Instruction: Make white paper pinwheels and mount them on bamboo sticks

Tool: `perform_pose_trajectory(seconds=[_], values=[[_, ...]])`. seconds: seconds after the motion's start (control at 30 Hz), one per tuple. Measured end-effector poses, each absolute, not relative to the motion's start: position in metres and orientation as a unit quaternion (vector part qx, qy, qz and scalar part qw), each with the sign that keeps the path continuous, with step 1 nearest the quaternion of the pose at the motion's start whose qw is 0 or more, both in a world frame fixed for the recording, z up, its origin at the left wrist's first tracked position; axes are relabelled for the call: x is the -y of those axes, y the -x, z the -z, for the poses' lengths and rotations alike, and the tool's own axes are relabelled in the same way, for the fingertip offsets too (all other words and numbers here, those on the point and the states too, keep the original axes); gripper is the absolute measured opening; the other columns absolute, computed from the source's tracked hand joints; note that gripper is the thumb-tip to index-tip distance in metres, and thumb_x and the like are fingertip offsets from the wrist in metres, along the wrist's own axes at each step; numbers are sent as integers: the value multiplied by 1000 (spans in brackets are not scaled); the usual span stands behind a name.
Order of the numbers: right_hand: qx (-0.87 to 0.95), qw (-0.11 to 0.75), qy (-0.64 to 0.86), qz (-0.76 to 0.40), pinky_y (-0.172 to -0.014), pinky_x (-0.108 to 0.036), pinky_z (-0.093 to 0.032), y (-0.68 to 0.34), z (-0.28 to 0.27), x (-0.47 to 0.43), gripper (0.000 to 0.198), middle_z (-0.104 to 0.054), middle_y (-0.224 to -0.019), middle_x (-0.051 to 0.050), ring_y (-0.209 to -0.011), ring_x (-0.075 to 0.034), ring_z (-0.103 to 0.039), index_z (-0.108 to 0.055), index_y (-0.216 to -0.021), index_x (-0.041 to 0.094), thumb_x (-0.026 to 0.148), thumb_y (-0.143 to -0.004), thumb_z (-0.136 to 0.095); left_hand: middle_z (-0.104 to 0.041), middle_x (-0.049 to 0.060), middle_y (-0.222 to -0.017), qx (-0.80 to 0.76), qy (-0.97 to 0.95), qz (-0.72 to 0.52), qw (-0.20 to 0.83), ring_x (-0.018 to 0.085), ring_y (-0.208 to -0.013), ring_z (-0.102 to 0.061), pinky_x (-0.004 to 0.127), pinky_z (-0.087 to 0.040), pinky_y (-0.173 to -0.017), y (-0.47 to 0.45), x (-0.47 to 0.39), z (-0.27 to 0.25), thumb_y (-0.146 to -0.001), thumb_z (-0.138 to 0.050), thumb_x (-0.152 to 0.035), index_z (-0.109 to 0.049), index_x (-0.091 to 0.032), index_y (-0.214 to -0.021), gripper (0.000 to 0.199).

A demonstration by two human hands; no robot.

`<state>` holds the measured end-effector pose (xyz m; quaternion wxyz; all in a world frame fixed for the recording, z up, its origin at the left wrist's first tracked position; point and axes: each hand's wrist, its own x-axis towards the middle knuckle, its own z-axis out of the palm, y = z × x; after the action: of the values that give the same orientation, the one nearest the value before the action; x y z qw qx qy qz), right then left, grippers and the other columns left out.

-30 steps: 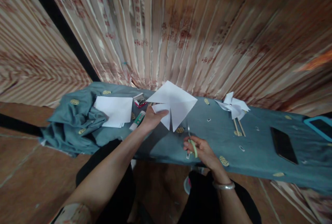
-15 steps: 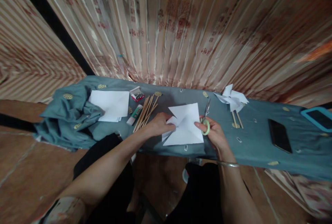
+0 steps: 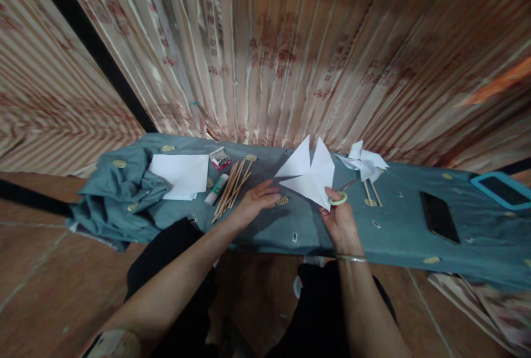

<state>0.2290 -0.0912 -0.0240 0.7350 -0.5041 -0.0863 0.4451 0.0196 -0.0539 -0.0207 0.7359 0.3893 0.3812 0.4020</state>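
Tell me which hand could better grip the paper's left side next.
Left hand, probably: it looks empty, beside the cut paper; the right hand holds scissors and pinches the paper's near corner.

A silvery bangle (image 3: 350, 258) circles the right wrist (image 3: 348, 247); the trousers (image 3: 317, 314) are plain black. Up the left arm (image 3: 178, 280) shows what may be a pale, patterned sleeve (image 3: 116, 343).

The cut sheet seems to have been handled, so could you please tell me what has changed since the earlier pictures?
The cut sheet has moved right, toward the pinwheel, and turned. The right hand has taken hold of it while keeping the scissors; the left hand has let go and is open near a corner. The paper stack, glue stick and phone stayed put.
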Motion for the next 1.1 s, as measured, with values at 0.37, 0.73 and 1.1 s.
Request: perform_pose_trajectory(seconds=[0.37,0.73,1.1], values=[[159,709,445,-523,-60,-29,-53,-177,8,108,32,-68,-65,4,-66,-17,-65,-58,-67,22,23,-47,-82,-72,10,-99,-347,-360,-441,746,25,-96,-66,38,-49,-87,-54,99,-7,-55,-86,-36,-70,-16,-96,48],[212,646,473,-560,-46,-20,-38,-146,6,99,39,-60,-55,5,-49,-8,-50,-61,-65,17,41,-49,-88,-73,7,-92,-404,-394,-547,618,23,-79,-66,36,-52,-76,-27,50,-14,-54,-76,-17,-66,-15,-90,38],[319,505,480,-642,-54,-22,-45,-133,26,92,52,-74,-79,-7,-65,-14,-65,-69,-95,18,63,-70,-71,-72,4,-86,-394,-291,-588,644,21,-86,-66,36,-50,-84,0,-7,4,-46,-83,-20,-65,-16,-100,57]])
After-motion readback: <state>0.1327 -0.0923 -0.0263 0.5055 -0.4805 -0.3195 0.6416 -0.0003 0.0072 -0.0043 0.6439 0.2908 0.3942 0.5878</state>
